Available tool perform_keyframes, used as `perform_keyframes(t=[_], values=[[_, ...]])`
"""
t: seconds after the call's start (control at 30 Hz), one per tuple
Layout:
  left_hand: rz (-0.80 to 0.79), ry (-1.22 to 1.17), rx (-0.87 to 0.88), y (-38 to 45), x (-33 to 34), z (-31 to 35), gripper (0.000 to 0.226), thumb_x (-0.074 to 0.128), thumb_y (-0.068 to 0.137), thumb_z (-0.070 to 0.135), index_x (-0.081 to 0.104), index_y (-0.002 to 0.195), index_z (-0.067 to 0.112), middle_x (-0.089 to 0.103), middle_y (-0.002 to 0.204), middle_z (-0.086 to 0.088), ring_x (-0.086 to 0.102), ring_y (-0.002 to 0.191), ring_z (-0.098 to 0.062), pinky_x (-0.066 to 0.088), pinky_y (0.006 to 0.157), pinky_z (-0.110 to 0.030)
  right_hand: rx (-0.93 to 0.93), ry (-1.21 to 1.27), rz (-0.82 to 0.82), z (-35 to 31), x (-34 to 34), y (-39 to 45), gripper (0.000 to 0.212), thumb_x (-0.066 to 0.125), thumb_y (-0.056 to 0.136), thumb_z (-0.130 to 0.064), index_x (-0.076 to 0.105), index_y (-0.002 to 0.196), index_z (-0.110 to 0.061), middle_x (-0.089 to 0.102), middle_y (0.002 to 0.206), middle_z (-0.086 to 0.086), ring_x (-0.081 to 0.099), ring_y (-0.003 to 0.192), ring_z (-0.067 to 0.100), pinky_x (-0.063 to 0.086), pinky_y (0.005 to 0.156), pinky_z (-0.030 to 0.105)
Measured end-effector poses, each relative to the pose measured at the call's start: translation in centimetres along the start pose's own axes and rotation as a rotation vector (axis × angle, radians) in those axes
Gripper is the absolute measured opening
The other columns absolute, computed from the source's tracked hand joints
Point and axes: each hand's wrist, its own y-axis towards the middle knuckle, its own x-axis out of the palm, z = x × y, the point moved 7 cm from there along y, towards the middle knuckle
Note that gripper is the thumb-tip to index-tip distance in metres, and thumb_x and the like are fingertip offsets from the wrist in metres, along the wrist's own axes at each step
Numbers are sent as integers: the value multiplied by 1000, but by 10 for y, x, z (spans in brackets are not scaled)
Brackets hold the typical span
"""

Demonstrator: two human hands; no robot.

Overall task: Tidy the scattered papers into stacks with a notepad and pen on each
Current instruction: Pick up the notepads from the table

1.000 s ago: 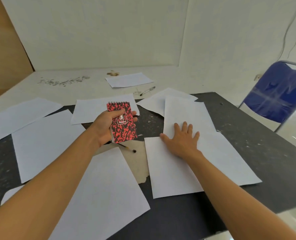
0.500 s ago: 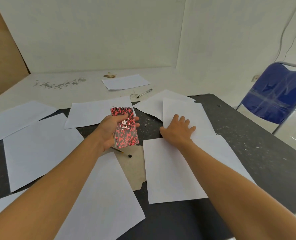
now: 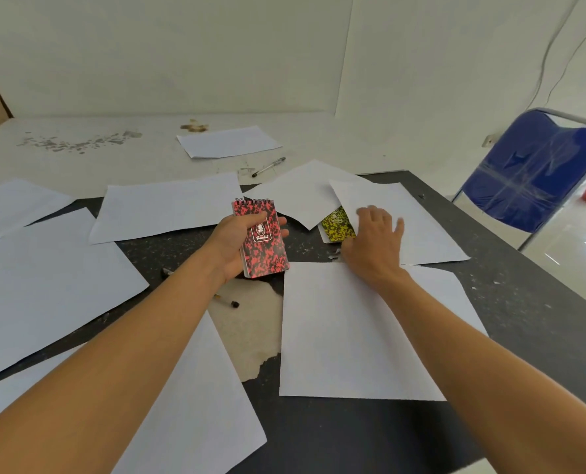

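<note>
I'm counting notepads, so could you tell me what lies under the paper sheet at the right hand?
A yellow notepad shows under the sheet that the right hand touches. Only its lower part is visible; the sheet covers the rest, and anything further beneath cannot be seen.

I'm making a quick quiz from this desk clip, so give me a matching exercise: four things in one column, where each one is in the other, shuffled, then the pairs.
Things:
1. red notepad
2. yellow notepad
3. clear pen
4. blue chair

Places:
A. on the pale surface beyond the dark mat
B. half under a sheet by the right hand
C. off to the right of the table
D. held in the left hand

Pairs: 1-D, 2-B, 3-A, 4-C
</note>
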Motion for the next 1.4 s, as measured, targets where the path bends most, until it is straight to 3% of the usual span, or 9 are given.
perform_keyframes(t=[0.1, 0.23, 0.5, 0.6, 0.73, 0.9, 1.1, 1.27, 1.4], values=[[-7, -15, -6, 5, 2, 0, 32, 50, 102, 15, 57, 131, 6, 69, 122, -18, 68, 111, -33, 51, 97, -52, -216, -140, -14, -31, 4, 3, 34, 57, 87, -33, 63, 114, -14, 65, 123, 2, 37, 140, 24, 3, 121, 53], [10, -39, -19, 8, -4, -3, 32, 50, 102, 15, 58, 131, 5, 69, 121, -18, 70, 105, -31, 55, 90, -47, -181, -325, -83, -46, 8, 11, 33, 55, 91, -51, 57, 79, -20, 67, 92, 3, 51, 117, 26, 13, 115, 51], [59, -272, 6, 10, -29, -23, 26, 45, 103, 17, 58, 124, 8, 67, 127, -16, 65, 117, -29, 50, 98, -46, -346, -502, -160, -79, 9, 6, 28, 56, 78, -10, 37, 59, -19, 40, 60, -2, 48, 76, 23, 24, 107, 44], [75, -247, 14, 13, -28, -22, 23, 45, 104, 16, 59, 121, 8, 67, 126, -19, 65, 117, -31, 49, 100, -47, -382, -436, -165, -88, 10, 2, 21, 57, 82, -18, 45, 64, -17, 42, 60, -1, 50, 70, 23, 33, 89, 38], [95, -264, 10, 13, -27, -24, 26, 43, 105, 17, 57, 123, 6, 64, 128, -22, 63, 119, -32, 51, 95, -46, -240, -23, -134, -81, 5, 4, 28, 60, 89, -33, 64, 84, -6, 64, 81, 10, 60, 82, 31, 46, 67, 34], [109, -310, 8, 11, -28, -24, 35, 43, 105, 18, 49, 136, 5, 66, 125, -21, 65, 117, -31, 53, 90, -45, -112, -138, -239, -78, 17, 9, 41, 64, 89, -49, 57, 95, -9, 65, 107, 15, 57, 106, 34, 41, 76, 36], [144, -452, 63, 8, -35, -18, 34, 44, 102, 24, 57, 127, 6, 63, 131, -21, 64, 114, -32, 47, 101, -47, 166, 61, -369, -74, 29, 10, 34, 74, 79, -36, 46, 87, -18, 58, 110, 10, 51, 115, 33, 37, 99, 42], [188, -674, 138, 5, -50, -17, 67, 38, 95, 63, 58, 131, 10, 65, 124, -23, 64, 113, -36, 48, 95, -47, 237, 295, -414, -73, 37, 11, 27, 67, 70, -23, 41, 71, -17, 51, 88, 9, 51, 88, 29, 44, 73, 38], [206, -689, 150, 3, -52, -18, 83, 26, 92, 73, 58, 132, 8, 65, 127, -23, 64, 115, -36, 43, 104, -47, 213, 449, -372, -75, 29, 8, 23, 67, 82, -16, 53, 100, -13, 61, 98, 8, 63, 93, 28, 57, 82, 43]])
